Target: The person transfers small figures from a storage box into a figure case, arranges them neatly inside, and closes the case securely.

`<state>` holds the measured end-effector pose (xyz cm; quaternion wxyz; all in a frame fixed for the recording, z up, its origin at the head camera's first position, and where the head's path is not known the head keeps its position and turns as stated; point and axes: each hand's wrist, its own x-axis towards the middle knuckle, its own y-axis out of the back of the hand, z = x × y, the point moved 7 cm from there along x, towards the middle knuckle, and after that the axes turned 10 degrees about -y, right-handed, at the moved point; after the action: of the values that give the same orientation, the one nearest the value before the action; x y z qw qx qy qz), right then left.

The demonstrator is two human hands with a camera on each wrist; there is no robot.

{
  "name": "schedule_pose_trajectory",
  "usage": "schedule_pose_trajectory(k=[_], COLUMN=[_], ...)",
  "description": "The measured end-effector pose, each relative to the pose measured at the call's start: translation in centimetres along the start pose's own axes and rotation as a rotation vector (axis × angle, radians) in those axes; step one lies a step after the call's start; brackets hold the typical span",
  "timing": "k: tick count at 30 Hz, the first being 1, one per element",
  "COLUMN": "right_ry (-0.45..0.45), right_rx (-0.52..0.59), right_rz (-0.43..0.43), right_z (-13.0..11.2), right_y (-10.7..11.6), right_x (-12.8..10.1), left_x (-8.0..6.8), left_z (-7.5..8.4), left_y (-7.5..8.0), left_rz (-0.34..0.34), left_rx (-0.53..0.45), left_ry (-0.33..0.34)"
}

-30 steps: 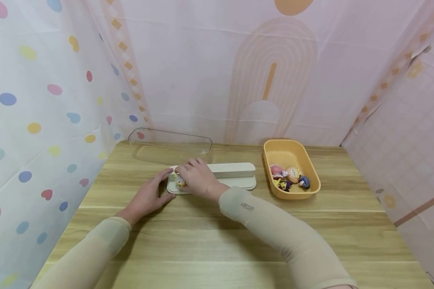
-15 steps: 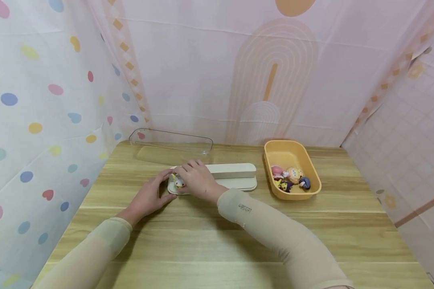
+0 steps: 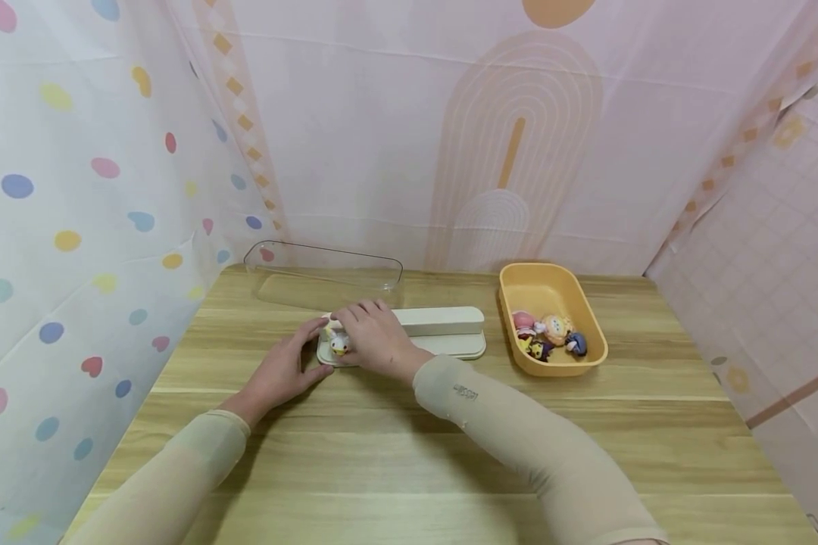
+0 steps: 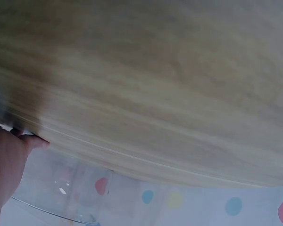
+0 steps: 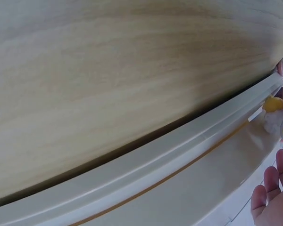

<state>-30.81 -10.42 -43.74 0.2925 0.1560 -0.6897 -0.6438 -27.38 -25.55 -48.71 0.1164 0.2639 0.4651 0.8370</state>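
At the left end of a cream stepped display base [image 3: 446, 346], my right hand [image 3: 376, 338] pinches a small white-and-yellow toy figurine [image 3: 339, 345]. The figurine is upright on the lower step, its face toward me; the right fingers hide part of it. In the right wrist view its white and yellow parts [image 5: 273, 118] show beside the thumb. My left hand [image 3: 282, 372] holds the base's left end, thumb at the front corner and fingers at the back. Only part of that hand [image 4: 9, 162] shows in the left wrist view.
A clear plastic cover [image 3: 323, 284] lies behind the base, near the back curtain [image 3: 395, 151]. To the right stands a yellow tray [image 3: 548, 276] with several small figurines [image 3: 552, 331] at its near end. Everything sits on a wood-grain table [image 3: 354, 462].
The figurine has turned in my right fingers, so more of its white face shows now. Both hands stay in about the same place, and the base has hardly moved.
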Motion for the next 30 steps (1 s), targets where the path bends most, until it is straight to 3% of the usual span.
schedule_pose_trajectory(k=[9,17,22,30], right_ry=[-0.035,-0.059,-0.118,-0.305], right_rx=[0.035,0.089,0.111,0.114], right_rz=[-0.037,-0.036,0.013,0.102], right_z=[2.7,7.0,12.0,22.8], right_y=[1.0,3.0,5.2,9.2], right_x=[-1.1,-3.1,-5.5,-10.5], left_x=[-0.1,-0.2,-0.1,0.1], left_z=[-0.3,-0.5,-0.3,-0.2], left_y=[0.1,0.0,-0.2,-0.1], left_rz=[-0.002,-0.004,-0.014,-0.024], left_rx=[-0.001,0.019,0.013,0.009], left_ry=[0.032,0.047,0.049,0.061])
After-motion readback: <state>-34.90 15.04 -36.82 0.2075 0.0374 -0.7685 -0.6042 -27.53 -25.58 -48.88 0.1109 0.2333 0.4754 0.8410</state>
